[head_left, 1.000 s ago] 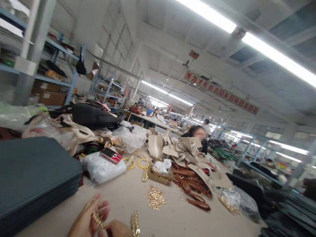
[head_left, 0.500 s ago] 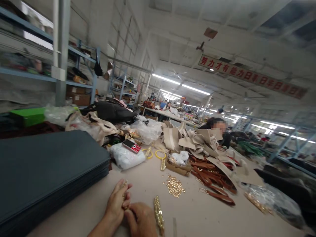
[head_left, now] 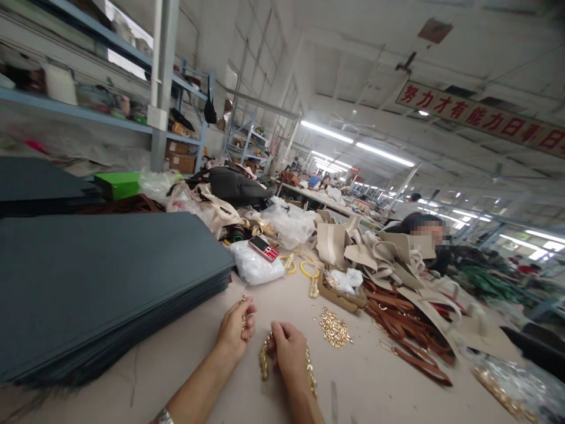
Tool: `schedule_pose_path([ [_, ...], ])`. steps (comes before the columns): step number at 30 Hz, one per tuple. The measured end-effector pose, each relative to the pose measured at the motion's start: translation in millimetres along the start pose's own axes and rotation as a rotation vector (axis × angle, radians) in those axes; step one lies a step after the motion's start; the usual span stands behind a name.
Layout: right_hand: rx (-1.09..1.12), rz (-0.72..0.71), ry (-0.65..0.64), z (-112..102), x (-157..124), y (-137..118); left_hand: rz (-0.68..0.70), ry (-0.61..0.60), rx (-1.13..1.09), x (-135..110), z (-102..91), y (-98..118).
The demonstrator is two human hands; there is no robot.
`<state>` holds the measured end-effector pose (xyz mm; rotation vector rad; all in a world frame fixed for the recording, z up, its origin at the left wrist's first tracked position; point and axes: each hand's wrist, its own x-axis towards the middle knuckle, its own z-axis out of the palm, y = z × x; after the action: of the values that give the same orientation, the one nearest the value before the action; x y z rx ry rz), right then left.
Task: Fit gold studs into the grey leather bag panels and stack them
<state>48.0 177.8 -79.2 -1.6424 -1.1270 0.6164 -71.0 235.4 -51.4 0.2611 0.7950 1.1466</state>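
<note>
While a short gold chain [head_left: 244, 318] poked up out of the left hand [head_left: 237, 330], the fingers of that hand were curled up and clamped on it, over the worktop [head_left: 241, 394]. The right hand [head_left: 288, 348] was near, but not touching the left one. Its thumb and pointing finger were pinched on a bent gold chain [head_left: 264, 360] that hung down on its left side. More gold links [head_left: 310, 368] showed on the other side of the right wrist, and it was hard to tell if they were part of the same chain.

Just past the right hand, a heap of shiny gold bits [head_left: 335, 330] lay on the worktop. Behind the heap sat a brown box [head_left: 342, 300] with white plastic [head_left: 348, 280] in it. A yellow ring [head_left: 309, 277] lay just beside the box, with a small gold chain [head_left: 313, 287] at its near edge. To the left of that, a red and black phone [head_left: 263, 248] rested on a white packet [head_left: 256, 268].

Brown straps [head_left: 406, 330] were spread out on the right, and a big pile of cream pieces [head_left: 353, 250] lay behind them. A tall stack of dark sheets [head_left: 110, 265] filled the left side. Across the worktop, a person [head_left: 412, 224] showed behind the cream pieces.
</note>
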Motion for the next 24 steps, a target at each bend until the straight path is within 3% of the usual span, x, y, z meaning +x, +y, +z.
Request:
schedule_pose_path([
  [3,0.106,0.091,-0.026,3.6,22.7,-0.3,-0.001,-0.02,0.016,1.0,-0.9,-0.5],
  [6,0.09,0.046,-0.02,-7.3,27.3,-4.3,-0.004,-0.035,0.03,1.5,-1.9,-1.1],
  [8,-0.123,-0.087,-0.011,-24.8,17.7,-5.1,-0.012,-0.035,0.034,1.5,-2.1,-1.5],
  [11,-0.611,-0.272,0.007,-56.4,-7.1,4.8,-0.025,-0.026,0.029,1.2,-1.7,-2.7],
  [15,-0.941,-0.287,-0.015,-81.4,-33.9,40.2,-0.042,-0.057,0.017,-0.9,-1.3,-5.9],
  [20,-0.871,-0.388,0.085,-80.9,-34.6,76.7,-0.057,-0.115,0.011,-5.1,-1.4,-5.3],
  [24,-0.588,-0.3,0.046,-75.4,-10.2,66.0,-0.082,-0.172,-0.01,-6.4,-0.5,-2.9],
])
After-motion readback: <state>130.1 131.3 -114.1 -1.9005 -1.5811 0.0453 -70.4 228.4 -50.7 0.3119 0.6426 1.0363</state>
